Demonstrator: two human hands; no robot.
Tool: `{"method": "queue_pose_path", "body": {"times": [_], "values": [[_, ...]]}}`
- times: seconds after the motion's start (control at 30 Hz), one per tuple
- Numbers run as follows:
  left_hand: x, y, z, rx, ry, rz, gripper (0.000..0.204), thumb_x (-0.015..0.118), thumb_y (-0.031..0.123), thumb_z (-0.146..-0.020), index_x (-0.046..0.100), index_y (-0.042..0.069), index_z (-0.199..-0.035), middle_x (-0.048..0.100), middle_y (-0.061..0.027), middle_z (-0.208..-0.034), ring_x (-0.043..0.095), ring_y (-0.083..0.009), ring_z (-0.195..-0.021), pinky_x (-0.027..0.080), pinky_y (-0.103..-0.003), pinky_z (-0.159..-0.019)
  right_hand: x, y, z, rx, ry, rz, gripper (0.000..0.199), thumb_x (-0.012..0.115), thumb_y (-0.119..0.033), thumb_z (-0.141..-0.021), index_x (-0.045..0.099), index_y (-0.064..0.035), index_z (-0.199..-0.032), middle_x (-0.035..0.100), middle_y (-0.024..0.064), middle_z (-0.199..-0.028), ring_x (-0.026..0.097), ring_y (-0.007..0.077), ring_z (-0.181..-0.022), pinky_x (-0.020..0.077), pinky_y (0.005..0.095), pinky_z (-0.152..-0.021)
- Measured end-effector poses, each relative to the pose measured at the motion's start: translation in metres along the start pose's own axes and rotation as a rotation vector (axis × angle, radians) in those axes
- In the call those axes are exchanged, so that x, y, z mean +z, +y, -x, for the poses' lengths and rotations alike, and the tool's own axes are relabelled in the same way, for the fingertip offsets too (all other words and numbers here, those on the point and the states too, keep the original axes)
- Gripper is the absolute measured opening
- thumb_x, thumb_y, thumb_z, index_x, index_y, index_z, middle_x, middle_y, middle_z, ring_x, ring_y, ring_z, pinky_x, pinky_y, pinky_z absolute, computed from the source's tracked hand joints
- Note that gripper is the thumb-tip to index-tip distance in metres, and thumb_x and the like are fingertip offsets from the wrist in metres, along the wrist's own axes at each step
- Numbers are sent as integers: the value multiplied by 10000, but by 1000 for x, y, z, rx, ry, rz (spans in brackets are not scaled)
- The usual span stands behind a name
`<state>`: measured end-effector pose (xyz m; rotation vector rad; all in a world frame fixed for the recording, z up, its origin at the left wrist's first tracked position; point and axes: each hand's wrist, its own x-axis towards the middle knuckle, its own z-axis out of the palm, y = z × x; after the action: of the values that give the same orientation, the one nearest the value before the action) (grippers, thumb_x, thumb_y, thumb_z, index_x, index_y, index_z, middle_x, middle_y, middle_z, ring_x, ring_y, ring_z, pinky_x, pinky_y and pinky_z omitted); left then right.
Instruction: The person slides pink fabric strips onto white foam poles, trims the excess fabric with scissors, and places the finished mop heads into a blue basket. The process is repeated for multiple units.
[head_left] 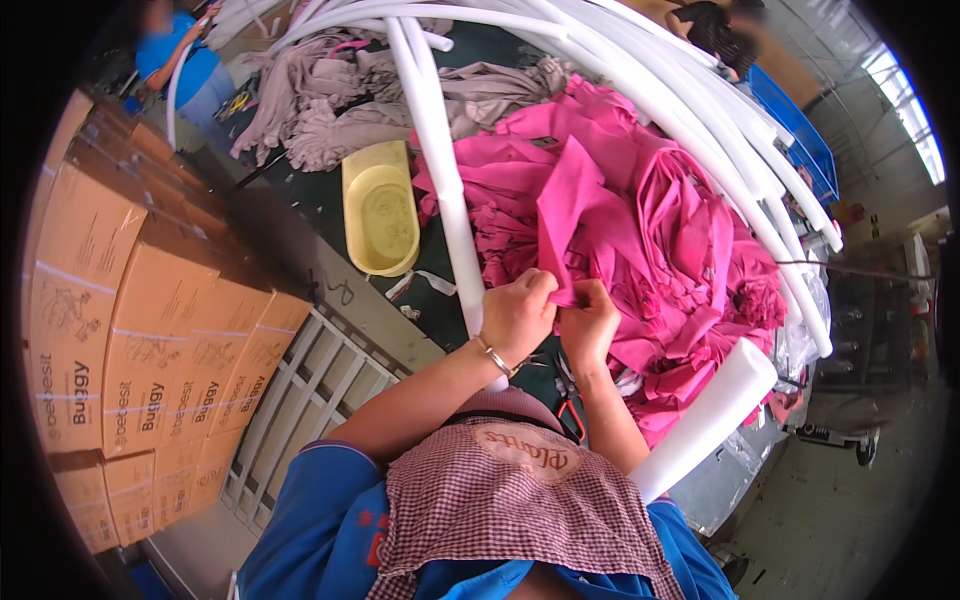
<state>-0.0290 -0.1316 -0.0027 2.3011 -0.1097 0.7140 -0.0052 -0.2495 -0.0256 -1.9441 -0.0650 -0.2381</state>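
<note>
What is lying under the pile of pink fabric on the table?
The pink fabric pile rests on a dark table. Red-handled scissors poke out beneath its near edge, below the right hand. Anything deeper under the pile is covered.

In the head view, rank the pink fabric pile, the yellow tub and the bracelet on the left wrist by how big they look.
1. Pink fabric pile, largest by far.
2. Yellow tub, clearly smaller.
3. Bracelet, smallest, even though it sits nearest the camera.

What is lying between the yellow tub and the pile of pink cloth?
A long white foam tube runs between the yellow tub and the pink cloth, seen in the head view.
</note>
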Motion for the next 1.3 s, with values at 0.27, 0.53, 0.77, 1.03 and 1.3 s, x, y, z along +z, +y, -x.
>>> {"method": "queue_pose_path", "body": {"times": [0.27,0.53,0.77,1.03,1.3], "values": [[10,1,-4,18,-42,-10,209,646,46,-682,489,103,-808,549,-56,-741,587,-288,-594,449,-393,-483,-6,-2,-8,-39,117,136,139,608,75,-667,536,-27,-730,550,104,-572,526,171,-499,425,302,-488],[3,-4,-25,152,8,-3,150,647,9,-714,568,95,-808,543,-64,-703,572,-285,-588,445,-371,-488,-11,-13,-7,-139,50,67,159,608,76,-699,570,-15,-824,608,136,-751,600,211,-628,481,308,-584],[5,-12,-30,18,33,213,73,669,71,-773,601,81,-797,584,-65,-712,601,-284,-612,459,-367,-510,-37,-12,-20,-92,-61,-6,175,666,15,-736,610,4,-901,609,114,-776,614,191,-660,492,287,-598],[-6,0,-27,15,3,465,78,632,-1,-784,605,48,-838,592,-100,-719,608,-275,-635,470,-335,-537,-28,-27,-15,82,-182,-162,262,689,-33,-787,602,14,-1029,653,86,-761,592,101,-646,484,246,-568],[3,-6,-32,130,33,137,82,643,44,-767,575,78,-796,575,-68,-674,600,-269,-595,450,-353,-487,-13,-19,-16,51,-142,143,243,661,-6,-758,584,-9,-989,635,63,-764,591,115,-657,445,266,-544]]}}
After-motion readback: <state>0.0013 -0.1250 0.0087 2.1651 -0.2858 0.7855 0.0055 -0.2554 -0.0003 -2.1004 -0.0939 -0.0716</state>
